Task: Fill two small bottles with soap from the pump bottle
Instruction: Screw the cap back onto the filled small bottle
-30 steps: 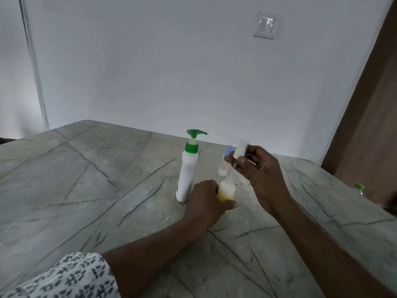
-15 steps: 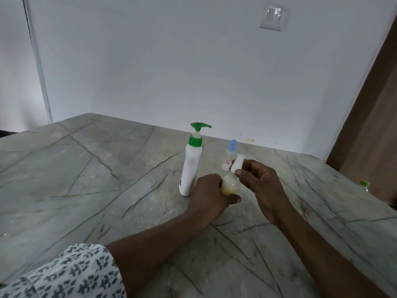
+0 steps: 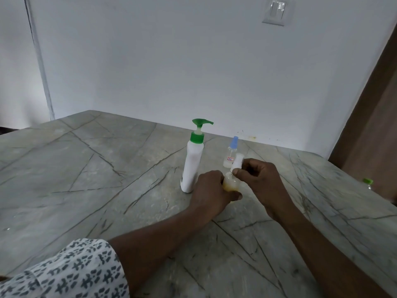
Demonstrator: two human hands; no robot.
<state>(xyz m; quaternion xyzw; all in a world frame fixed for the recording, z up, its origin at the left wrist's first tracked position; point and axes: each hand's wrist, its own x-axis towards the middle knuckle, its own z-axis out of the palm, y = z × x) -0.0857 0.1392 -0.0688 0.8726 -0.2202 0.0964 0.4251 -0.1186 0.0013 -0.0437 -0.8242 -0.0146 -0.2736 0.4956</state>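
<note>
A white pump bottle (image 3: 191,166) with a green pump head stands upright on the marble table (image 3: 86,168). Just right of it, my left hand (image 3: 211,193) grips a small clear bottle (image 3: 231,183) holding yellowish soap, resting on the table. My right hand (image 3: 257,179) pinches a white cap (image 3: 237,162) directly over that bottle's neck, touching or nearly touching it. Behind them stands a second small clear bottle (image 3: 231,157) with a blue cap and a small label.
The table meets a white wall at the back, with a brown door (image 3: 376,117) at the right. A green-capped object (image 3: 367,182) shows past the table's right edge. A wall switch (image 3: 276,11) sits high up.
My right hand has come down and left with the white cap, from above the bottles to the neck of the soap-filled small bottle. My left hand stays on that bottle.
</note>
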